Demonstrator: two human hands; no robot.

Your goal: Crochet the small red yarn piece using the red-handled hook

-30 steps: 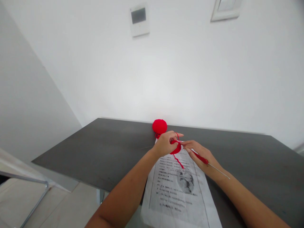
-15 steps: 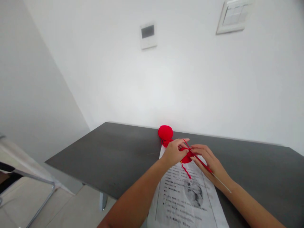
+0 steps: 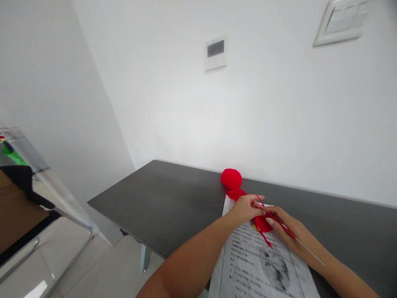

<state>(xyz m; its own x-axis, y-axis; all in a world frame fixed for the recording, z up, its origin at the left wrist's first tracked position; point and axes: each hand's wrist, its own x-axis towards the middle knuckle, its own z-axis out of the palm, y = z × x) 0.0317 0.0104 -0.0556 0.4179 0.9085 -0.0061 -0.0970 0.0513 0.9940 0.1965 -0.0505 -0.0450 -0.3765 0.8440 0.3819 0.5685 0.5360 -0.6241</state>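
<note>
Left hand (image 3: 246, 210) pinches red crochet work (image 3: 263, 224), right hand (image 3: 284, 239) a crochet hook (image 3: 288, 232); yarn ball (image 3: 231, 179) sits far on the worktop (image 3: 176, 198).

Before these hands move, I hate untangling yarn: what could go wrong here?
The strand at the left hand might slip loose. The red-handled tool in the right hand could snag the red yarn piece. The loose tail close below that piece may get caught up in it.
</note>
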